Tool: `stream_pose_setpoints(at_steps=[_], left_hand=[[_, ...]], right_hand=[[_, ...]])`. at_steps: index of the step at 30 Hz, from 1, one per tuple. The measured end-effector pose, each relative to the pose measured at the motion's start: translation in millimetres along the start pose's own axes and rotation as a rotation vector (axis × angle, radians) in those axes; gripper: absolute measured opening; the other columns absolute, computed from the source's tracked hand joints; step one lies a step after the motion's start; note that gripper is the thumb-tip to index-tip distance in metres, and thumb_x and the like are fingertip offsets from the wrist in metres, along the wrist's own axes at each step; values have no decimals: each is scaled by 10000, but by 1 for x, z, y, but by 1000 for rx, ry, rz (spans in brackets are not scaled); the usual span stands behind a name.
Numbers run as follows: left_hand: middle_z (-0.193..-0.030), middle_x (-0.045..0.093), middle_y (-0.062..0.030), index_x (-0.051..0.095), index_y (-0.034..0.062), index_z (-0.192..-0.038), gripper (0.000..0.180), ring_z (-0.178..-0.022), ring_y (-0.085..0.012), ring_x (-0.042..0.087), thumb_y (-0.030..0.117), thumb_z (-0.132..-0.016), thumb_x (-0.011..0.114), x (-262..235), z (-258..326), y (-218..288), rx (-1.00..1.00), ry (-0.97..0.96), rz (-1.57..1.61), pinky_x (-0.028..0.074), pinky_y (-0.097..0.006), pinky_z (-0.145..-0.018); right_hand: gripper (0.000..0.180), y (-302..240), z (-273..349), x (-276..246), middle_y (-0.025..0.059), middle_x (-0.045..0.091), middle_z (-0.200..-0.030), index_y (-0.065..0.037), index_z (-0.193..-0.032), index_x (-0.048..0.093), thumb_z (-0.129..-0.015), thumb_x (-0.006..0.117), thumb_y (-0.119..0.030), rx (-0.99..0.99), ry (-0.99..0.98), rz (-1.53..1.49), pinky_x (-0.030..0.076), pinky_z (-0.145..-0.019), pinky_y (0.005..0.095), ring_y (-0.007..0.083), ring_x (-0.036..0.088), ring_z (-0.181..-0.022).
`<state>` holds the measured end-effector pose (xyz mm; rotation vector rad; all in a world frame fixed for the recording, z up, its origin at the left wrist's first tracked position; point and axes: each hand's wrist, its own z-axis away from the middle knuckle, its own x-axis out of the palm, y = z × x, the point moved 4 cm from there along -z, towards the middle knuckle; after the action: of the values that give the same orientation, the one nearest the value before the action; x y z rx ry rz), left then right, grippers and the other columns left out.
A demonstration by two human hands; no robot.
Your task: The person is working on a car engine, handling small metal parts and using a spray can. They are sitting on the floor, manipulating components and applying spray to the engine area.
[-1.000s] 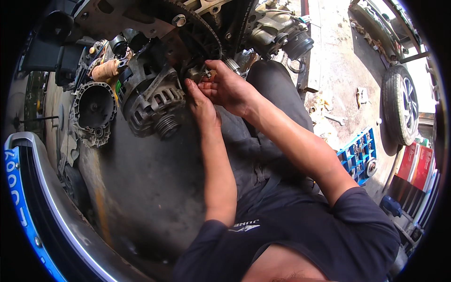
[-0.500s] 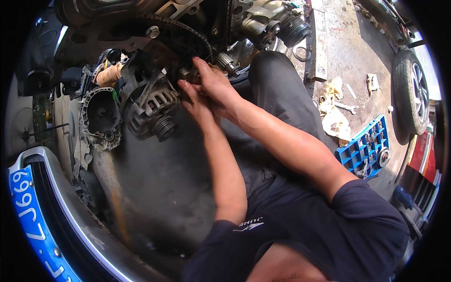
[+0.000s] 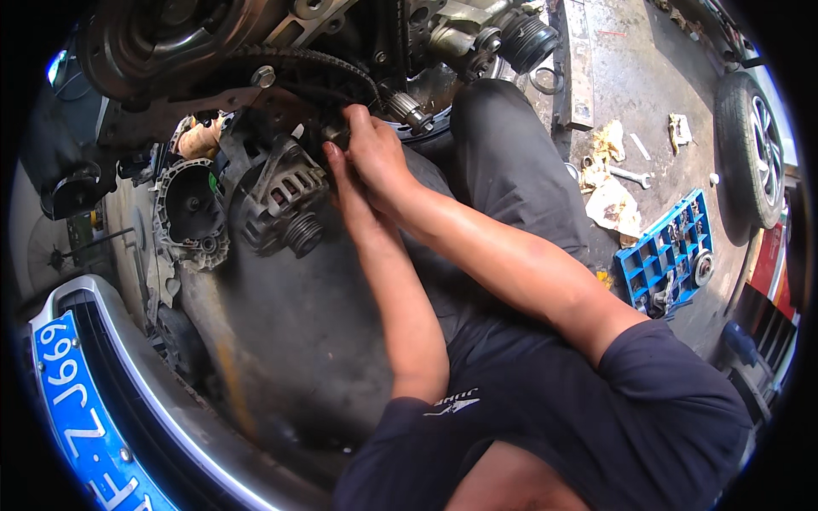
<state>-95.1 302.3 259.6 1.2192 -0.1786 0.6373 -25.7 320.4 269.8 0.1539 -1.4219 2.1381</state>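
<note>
Both hands meet at the lower part of an engine (image 3: 285, 30), just right of the alternator (image 3: 290, 192) with its ribbed pulley. My right hand (image 3: 376, 153) is closed, its fingers curled in at the dark engine parts. Below and against it, my left hand (image 3: 348, 186) has its thumb side up and its fingers pressed together. Whatever the two hands hold is hidden behind the fingers and in shadow. A toothed sprocket (image 3: 406, 110) sticks out just right of my right hand. A toothed belt (image 3: 345, 66) runs above the hands.
A transmission housing (image 3: 192, 204) lies left of the alternator. A car bumper (image 3: 119, 341) with a blue plate curves at lower left. Right of my knee are a wrench (image 3: 629, 176), stained rags (image 3: 612, 209), a blue compartment tray (image 3: 656, 264) of small parts and a wheel (image 3: 750, 152).
The fingers of my right hand, stretched forward before, are more curled now. My left hand has shifted slightly under it. The whole view has moved a little.
</note>
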Motion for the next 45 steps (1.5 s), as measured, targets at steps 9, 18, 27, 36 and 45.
stream_pose_setpoints(at_steps=[9, 18, 27, 36, 45], left_hand=[[-1041, 653, -63, 630, 57, -1113, 569, -970, -168, 621, 599, -973, 527, -9, -3, -10, -16, -56, 33, 504, -312, -864], [-1026, 648, -22, 617, 83, -1068, 453, -1003, -147, 610, 512, -1026, 479, -8, 7, -29, -56, -45, 296, 501, -306, -902], [-984, 622, -11, 589, 90, -1070, 363, -947, -120, 592, 447, -1017, 542, -5, 4, -36, 12, -37, 375, 503, -285, -871], [-982, 613, -36, 599, 61, -1020, 387, -954, -161, 593, 446, -989, 601, -2, 1, -27, 144, 109, 336, 508, -345, -881], [-859, 654, -1, 639, 29, -978, 275, -771, -107, 613, 304, -991, 642, 6, 11, -7, 269, 198, 245, 524, -259, -708]], right_hand=[[204, 0, 16, -2, 100, 651, -842, 6, -941, 580, -984, 485, -169, 219, -49, -331, 537, -665, 306, 166, 611, -684], [538, -11, 0, -20, 97, 671, -890, 84, -1102, 609, -966, 621, -437, 219, -322, -72, 524, -690, 268, 138, 626, -742], [614, -6, -10, -26, 112, 679, -815, 88, -989, 665, -952, 606, -522, 124, -350, 176, 515, -673, 276, 149, 634, -716], [591, 12, -23, -16, 128, 692, -812, 61, -940, 690, -923, 594, -521, 206, -414, 104, 510, -683, 305, 189, 638, -689], [458, 26, -21, -5, 16, 553, -704, -40, -821, 604, -928, 604, -485, 289, -423, -189, 413, -546, 270, 117, 499, -574]])
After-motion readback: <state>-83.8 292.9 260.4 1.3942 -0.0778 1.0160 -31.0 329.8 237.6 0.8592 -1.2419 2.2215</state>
